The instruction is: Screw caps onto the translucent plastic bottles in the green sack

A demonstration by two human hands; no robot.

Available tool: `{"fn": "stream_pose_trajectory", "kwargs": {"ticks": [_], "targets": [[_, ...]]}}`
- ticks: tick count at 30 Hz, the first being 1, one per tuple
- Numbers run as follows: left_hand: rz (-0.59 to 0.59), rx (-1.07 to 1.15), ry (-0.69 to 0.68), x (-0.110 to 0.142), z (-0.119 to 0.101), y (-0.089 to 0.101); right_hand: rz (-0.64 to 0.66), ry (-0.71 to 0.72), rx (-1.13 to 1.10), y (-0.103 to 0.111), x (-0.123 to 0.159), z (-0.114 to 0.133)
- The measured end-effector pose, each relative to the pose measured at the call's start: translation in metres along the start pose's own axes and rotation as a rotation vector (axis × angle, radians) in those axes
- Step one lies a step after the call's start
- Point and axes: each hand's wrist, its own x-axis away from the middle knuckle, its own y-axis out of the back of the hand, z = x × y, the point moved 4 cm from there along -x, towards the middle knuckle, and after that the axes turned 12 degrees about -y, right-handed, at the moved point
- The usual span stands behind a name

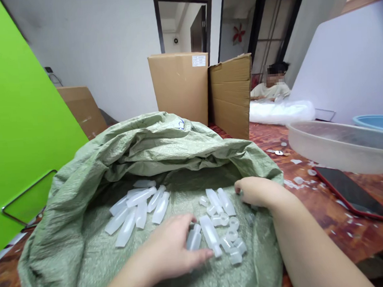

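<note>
A green woven sack (165,145) lies with its mouth open toward me, its rim rolled back. My left hand (172,245) is over the sack, thumb and forefinger apart around a translucent plastic tube (193,238); its other fingers are hidden. My right hand (255,192) is at the sack's right inner edge with fingers curled down; whatever they hold is hidden. Between the hands lie another tube (210,234), two tubes farther back and several short clear caps (236,255). To the left is a loose pile of tubes (127,229).
A red-edged phone (355,193), keys (276,152) and plastic scraps lie on the reddish table (336,242) at right. Behind them stands a translucent basin (339,150). Cardboard boxes (181,87) rise beyond the sack. A green panel (19,120) flanks the left. Another person (271,87) sits at back right.
</note>
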Motion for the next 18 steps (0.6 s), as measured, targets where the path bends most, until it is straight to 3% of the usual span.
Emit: {"fn": "stream_pose_trajectory", "kwargs": {"ticks": [4,8,10,12,14,18], "targets": [[0.002,-0.056,-0.021,-0.001,0.003,-0.005,-0.158,0.096,-0.298,0.012,0.007,0.022],[-0.118,-0.066,-0.051,-0.007,0.012,0.001,-0.075,0.402,-0.741,0.007,0.027,0.063],[-0.216,-0.005,-0.045,-0.009,0.014,0.006,-0.118,0.511,-0.882,0.002,0.035,0.077],[-0.302,0.113,-0.024,-0.01,0.015,0.009,-0.164,0.592,-1.038,-0.005,0.039,0.085],[-0.349,0.282,-0.012,-0.01,0.015,0.008,-0.129,0.665,-1.162,-0.011,0.04,0.09],[-0.297,0.669,-0.046,-0.011,0.011,0.003,-0.11,0.762,-1.123,-0.012,0.046,0.095]]}}
